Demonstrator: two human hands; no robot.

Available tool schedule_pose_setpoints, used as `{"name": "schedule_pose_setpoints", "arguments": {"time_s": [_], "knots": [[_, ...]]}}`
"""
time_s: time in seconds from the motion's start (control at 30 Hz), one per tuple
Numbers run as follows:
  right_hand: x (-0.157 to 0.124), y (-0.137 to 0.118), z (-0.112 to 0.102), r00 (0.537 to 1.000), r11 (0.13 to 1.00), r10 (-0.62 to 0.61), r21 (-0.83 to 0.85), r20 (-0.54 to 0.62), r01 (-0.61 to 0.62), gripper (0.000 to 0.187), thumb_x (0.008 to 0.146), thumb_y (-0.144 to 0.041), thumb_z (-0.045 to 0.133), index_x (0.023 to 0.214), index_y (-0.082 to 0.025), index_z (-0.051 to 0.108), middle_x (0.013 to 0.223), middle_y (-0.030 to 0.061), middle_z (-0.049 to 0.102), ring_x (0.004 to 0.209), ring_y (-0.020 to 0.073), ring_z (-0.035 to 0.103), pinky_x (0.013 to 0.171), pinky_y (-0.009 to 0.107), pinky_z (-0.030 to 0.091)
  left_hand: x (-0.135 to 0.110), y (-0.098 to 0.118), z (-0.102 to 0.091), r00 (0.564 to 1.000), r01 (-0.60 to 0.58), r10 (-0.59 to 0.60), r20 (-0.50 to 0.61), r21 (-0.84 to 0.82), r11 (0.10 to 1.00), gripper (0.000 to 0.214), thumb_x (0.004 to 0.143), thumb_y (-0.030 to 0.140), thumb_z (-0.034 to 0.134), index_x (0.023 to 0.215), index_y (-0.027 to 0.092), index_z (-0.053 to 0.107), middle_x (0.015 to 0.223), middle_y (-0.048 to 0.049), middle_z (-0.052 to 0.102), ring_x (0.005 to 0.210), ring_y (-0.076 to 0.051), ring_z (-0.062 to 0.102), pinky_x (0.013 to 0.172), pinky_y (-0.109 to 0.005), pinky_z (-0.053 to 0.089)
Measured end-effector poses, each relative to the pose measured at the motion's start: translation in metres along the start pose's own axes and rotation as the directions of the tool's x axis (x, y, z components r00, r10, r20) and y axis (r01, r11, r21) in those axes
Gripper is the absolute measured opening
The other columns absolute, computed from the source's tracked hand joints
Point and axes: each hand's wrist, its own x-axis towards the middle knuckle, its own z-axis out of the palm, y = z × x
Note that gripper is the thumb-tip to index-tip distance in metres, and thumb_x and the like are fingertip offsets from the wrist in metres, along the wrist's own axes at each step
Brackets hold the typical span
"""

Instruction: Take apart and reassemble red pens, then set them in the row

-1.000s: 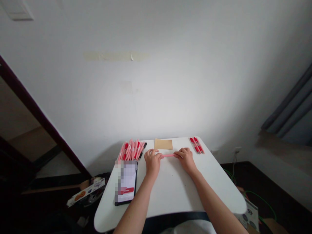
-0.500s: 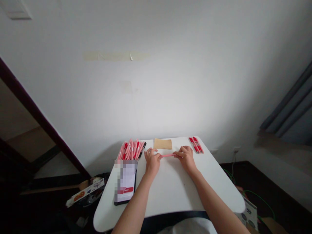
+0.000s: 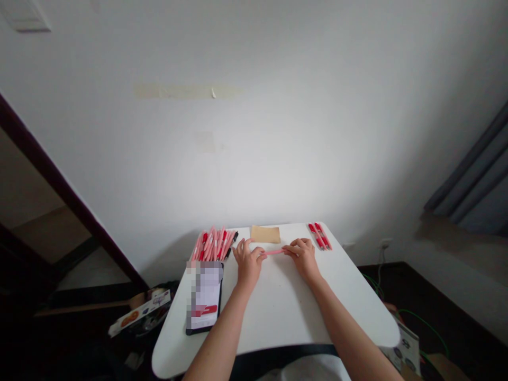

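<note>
Both hands hold one pink pen point(image 3: 273, 252) level just above the white table point(image 3: 286, 307). My left hand point(image 3: 247, 260) pinches the pen's left end between thumb and fingers. My right hand point(image 3: 304, 257) pinches the right end, fingers curled. A pile of several pink and red pens point(image 3: 214, 245) lies at the table's far left, close to my left hand. A few red pens point(image 3: 319, 236) lie at the far right, beyond my right hand.
A tan paper square point(image 3: 265, 234) lies at the table's far edge between the two pen groups. A dark box with a white label point(image 3: 205, 297) rests on the left part of the table. A white wall stands behind; clutter and a carton point(image 3: 138, 313) are on the floor at left.
My left hand's fingers have shifted slightly on the pen's left end, the index lifting a little. The pen and my right hand stay almost where they were.
</note>
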Motion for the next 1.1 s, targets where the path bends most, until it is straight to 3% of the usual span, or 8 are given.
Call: {"name": "schedule_pose_setpoints", "arguments": {"time_s": [0.13,0.57,0.7,0.8,0.93,1.1], "knots": [[0.0,0.0013,0.0004,1.0,1.0,0.013,0.002,0.016,-0.013,0.016,0.084,-0.032,0.063,0.096,-0.038,0.073,0.09,0.0042,0.063,0.096,0.0231,0.046,0.083,0.037,0.034,-0.0002,-0.0013,0.0017,1.0,-0.003,0.003,0.023,-0.01,1.0,0.007,0.075,0.029,0.067,0.081,0.028,0.071,0.123,-0.0047,0.053,0.127,-0.03,0.036,0.106,-0.062,0.023],[0.001,-0.0022,-0.0026,1.0,1.0,0.013,0.018,0.026,-0.013,0.016,0.084,-0.032,0.063,0.094,-0.035,0.074,0.089,0.0057,0.063,0.095,0.0246,0.048,0.082,0.038,0.037,-0.002,-0.0007,0.0029,0.998,0.009,-0.011,0.059,0.026,1.0,0.021,0.086,0.023,0.05,0.078,0.024,0.07,0.117,-0.0067,0.058,0.123,-0.027,0.041,0.105,-0.06,0.025],[0.0015,-0.0017,-0.0024,0.999,0.999,0.025,0.029,0.02,-0.026,0.015,0.082,-0.03,0.064,0.092,-0.033,0.075,0.087,0.0058,0.064,0.094,0.0248,0.048,0.081,0.037,0.039,-0.0015,-0.0035,0.0046,1.0,0.002,-0.002,0.031,-0.006,1.0,0.019,0.084,0.034,0.055,0.093,0.026,0.069,0.117,-0.0078,0.057,0.12,-0.026,0.042,0.103,-0.057,0.029],[0.0014,-0.0007,-0.001,0.999,0.999,0.033,0.03,0.022,-0.034,0.015,0.082,-0.029,0.065,0.092,-0.033,0.075,0.087,0.0057,0.064,0.094,0.0249,0.048,0.081,0.037,0.039,-0.0008,-0.0042,0.0045,1.0,-0.014,0.014,0.014,-0.033,0.999,0.024,0.078,0.033,0.065,0.1,0.026,0.066,0.116,-0.0071,0.057,0.118,-0.025,0.044,0.103,-0.053,0.03],[0.0006,0.0004,0.0007,0.999,0.999,0.035,0.025,0.03,-0.036,0.016,0.081,-0.029,0.065,0.093,-0.034,0.075,0.087,0.0059,0.064,0.094,0.025,0.048,0.081,0.036,0.039,-0.0008,-0.003,0.0028,1.0,-0.015,0.016,0.025,-0.038,0.999,0.015,0.076,0.027,0.067,0.091,0.026,0.066,0.113,-0.0052,0.057,0.116,-0.024,0.045,0.103,-0.051,0.031],[0.0004,-0.0004,-0.0003,0.998,0.998,0.035,0.043,0.052,-0.037,0.017,0.083,-0.032,0.062,0.094,-0.033,0.075,0.089,0.0076,0.063,0.095,0.0261,0.049,0.081,0.038,0.039,-0.0011,-0.002,0.0013,0.999,0.001,-0.001,0.039,-0.003,1.0,0.011,0.083,0.031,0.058,0.083,0.024,0.067,0.113,-0.0061,0.057,0.114,-0.024,0.046,0.102,-0.052,0.031]]}}
